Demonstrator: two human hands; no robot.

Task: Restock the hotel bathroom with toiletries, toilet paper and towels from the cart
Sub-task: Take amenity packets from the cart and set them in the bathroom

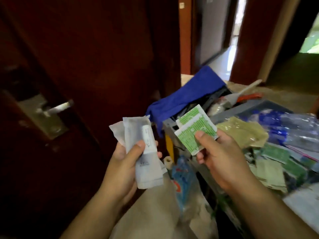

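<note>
- Gripping a bundle of white packets (141, 152) upright, the left hand (127, 163) has its fingers curled behind them and its thumb pressed across the front. The printed sides face the person, probably so the pick can be checked at a glance.
- The right hand (219, 157) pinches two green sachets (195, 130), thumb on top and fingers folded beneath, with the sachets tilted up towards the face. Keeping one kind in each hand looks like a way of sorting and counting them.
- Both hands hover over the near corner of the cart tray (269, 107). These toiletries are out of the cart but have not reached any bathroom.
- More sachets lie loosely heaped in the tray, among them an olive packet (241, 133) just beside the right hand. Plastic-wrapped bottles (293, 125) lie further right, all within easy reach for picking.
- A blue cloth (186, 94) hangs over the dark bag at the cart's far end. It is likely draped there to keep it apart from the clean stock.
- A dark wooden door (86, 49) with a metal handle (58, 106) stands at the left, near the left hand. Whether it leads to the room being restocked cannot be told.
- This seems to be the gathering step, early in the job, as neither hand carries towels or toilet paper.
</note>
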